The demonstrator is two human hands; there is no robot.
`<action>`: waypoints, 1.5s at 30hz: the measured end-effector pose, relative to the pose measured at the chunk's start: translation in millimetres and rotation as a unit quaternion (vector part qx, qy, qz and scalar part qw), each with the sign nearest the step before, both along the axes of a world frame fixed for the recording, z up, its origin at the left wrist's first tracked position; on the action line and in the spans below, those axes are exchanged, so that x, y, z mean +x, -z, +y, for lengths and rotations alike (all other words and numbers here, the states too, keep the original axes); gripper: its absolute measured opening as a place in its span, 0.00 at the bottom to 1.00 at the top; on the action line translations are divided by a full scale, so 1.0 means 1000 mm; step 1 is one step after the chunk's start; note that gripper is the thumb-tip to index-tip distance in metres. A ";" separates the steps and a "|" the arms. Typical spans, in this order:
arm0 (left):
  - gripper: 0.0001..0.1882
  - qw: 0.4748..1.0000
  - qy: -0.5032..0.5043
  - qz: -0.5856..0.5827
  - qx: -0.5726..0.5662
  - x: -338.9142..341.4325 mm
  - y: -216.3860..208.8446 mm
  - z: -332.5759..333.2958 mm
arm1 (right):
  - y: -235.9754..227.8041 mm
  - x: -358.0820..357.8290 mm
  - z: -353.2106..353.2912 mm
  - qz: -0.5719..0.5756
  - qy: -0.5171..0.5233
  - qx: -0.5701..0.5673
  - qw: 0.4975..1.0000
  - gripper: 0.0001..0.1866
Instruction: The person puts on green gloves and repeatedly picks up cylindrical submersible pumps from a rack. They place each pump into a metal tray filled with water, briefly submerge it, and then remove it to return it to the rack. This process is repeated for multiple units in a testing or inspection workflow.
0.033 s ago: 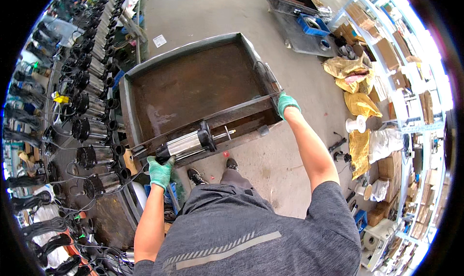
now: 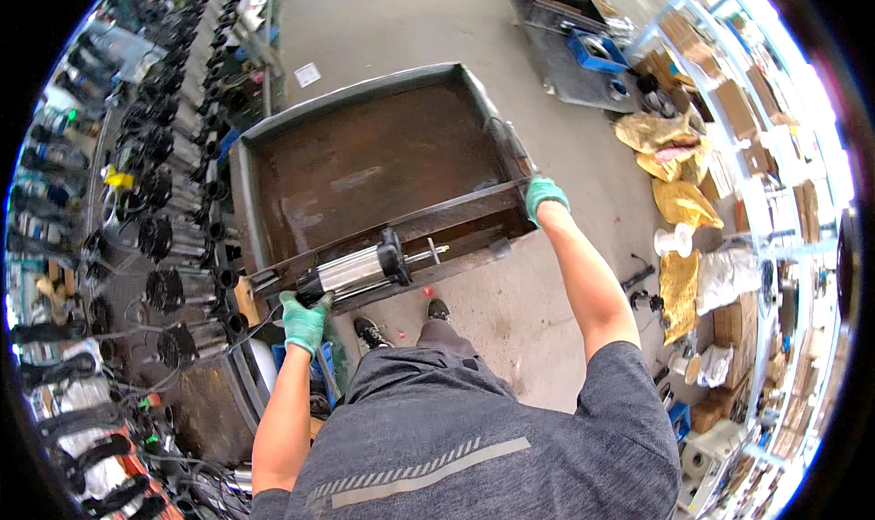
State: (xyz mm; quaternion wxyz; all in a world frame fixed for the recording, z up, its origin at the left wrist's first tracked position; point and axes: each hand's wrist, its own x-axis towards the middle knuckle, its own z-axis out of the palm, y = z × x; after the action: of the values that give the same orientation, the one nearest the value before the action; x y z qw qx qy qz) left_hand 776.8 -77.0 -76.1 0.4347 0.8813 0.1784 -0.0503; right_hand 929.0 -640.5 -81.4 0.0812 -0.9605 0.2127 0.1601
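A silver cylindrical motor with black end caps lies on its side across the near part of a rectangular metal tank. A thin shaft with a small crossbar sticks out of its right end. At the motor's left end, my left hand, in a green glove, is closed around the black cap, its fingertips partly hidden. My right hand, also green-gloved, grips the tank's right rim near the end of a metal bar that spans the tank. Its fingers are partly out of sight.
Rows of similar motors with black cables line the left side. Shelving with cardboard boxes stands at the right, with yellow sacks and a white spool on the floor. A blue crate sits far right.
The surroundings have shifted slightly in view, and the pale reflections inside the tank look different. Both hands keep their places on the motor and the rim.
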 end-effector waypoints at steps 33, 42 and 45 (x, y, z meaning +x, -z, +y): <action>0.13 0.956 0.242 -0.027 0.161 0.072 -0.023 0.178 | -0.101 -0.064 0.352 -0.120 -0.228 0.002 0.966 0.14; 0.10 0.982 0.139 -0.042 -0.124 0.025 -0.021 0.179 | -0.099 -0.064 0.356 -0.124 -0.217 -0.014 0.968 0.14; 0.10 0.922 0.060 0.090 -0.372 0.008 -0.028 0.179 | -0.095 -0.066 0.356 -0.130 -0.218 -0.022 0.967 0.14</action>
State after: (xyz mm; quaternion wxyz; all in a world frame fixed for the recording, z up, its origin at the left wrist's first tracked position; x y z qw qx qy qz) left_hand 784.7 102.5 -48.0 0.7095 0.6567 0.1319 -0.2188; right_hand 863.2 -284.2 13.6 0.0507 -0.9977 -0.0104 0.0432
